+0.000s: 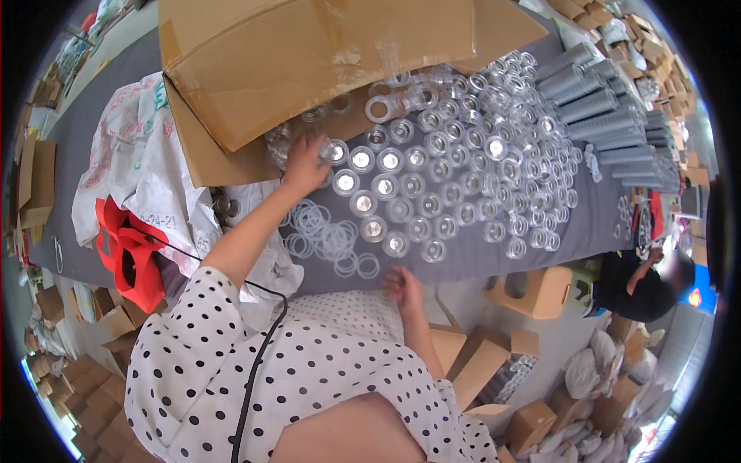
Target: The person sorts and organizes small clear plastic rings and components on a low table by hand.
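My left hand point(306, 163) reaches over the table at the mouth of the cardboard box. Its fingers are curled at a clear round plastic container point(335, 151) with a silvery centre, at the left end of the spread-out containers. Many more clear round containers point(429, 204) lie close together to the right, in rough rows nearby and heaped farther off. Below that hand lies a loose pile of translucent rings point(316, 230). My right hand point(406, 292) hovers by the near table edge, fingers apart and holding nothing, close to a single ring point(368, 266).
A large cardboard box point(324, 62) lies across the far side. White woven sacks point(127, 166) and a red bag point(131, 255) are left. Stacked grey ribbed tubes point(594, 100) stand right. A tan stool point(531, 293), open cartons point(478, 363) and another person point(637, 285) are beyond the near edge.
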Available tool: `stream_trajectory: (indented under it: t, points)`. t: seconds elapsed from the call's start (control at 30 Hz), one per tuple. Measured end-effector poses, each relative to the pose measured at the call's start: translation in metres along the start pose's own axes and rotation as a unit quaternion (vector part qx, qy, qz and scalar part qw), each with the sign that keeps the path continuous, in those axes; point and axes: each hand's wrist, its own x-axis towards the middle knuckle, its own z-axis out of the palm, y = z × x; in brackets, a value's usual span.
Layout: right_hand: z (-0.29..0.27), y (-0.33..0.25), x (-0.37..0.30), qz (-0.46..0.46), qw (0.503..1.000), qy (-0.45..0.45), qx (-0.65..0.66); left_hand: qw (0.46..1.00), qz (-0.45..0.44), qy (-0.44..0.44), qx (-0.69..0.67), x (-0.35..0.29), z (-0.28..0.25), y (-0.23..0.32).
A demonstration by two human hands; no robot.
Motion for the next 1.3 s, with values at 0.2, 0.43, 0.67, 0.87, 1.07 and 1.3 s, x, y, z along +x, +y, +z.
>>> stream_trajectory:
  t: [0.2, 0.43, 0.67, 0.87, 1.07, 1.3]
  points:
    - [0.062, -0.01, -0.012, -0.003, 0.987, -0.127, 0.102, 0.863, 0.026, -0.196, -0.464, -0.094, 0.056, 0.053]
    - [0.022, 0.023, 0.007, 0.013, 0.947, -0.202, 0.248, 0.872, 0.025, -0.341, -0.349, -0.125, 0.075, 0.058]
    - [0.013, 0.019, -0.019, -0.055, 0.965, -0.225, 0.128, 0.689, -0.176, -0.49, -0.505, -0.126, 0.076, 0.059]
    - [-0.016, 0.025, -0.002, -0.095, 0.984, -0.091, 0.12, 0.765, -0.162, -0.419, -0.461, -0.132, 0.082, 0.051]
    - [-0.011, 0.014, 0.008, -0.238, 0.966, 0.082, 0.056, 0.918, 0.308, -0.248, -0.038, -0.132, 0.063, 0.056]
    - [-0.037, 0.029, 0.03, -0.294, 0.937, 0.166, -0.096, 0.913, 0.34, -0.225, -0.006, -0.127, 0.057, 0.053]
